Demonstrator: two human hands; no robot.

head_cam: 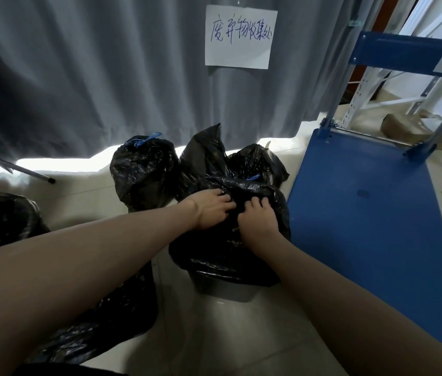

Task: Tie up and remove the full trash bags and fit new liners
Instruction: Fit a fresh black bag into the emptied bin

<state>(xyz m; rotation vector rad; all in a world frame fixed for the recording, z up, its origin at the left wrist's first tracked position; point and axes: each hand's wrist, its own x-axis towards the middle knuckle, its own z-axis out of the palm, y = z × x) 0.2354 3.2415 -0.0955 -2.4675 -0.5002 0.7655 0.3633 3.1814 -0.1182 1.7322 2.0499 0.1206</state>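
Head view: both hands [214, 208] [258, 221] clutch crinkly, glossy black bag [228, 253].

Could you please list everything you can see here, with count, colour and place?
bag in the bin: one, black, centre, under both hands
bin: one, grey, centre floor
tied bags: at least two, black, blue ties, by the curtain
loose bags: black, left floor, count unclear
curtain: one, grey, back
paper sign: one, white, handwritten, on the curtain
cart: one, blue, right
left hand: on the bag's top, fingers curled into the plastic
right hand: beside it, likewise
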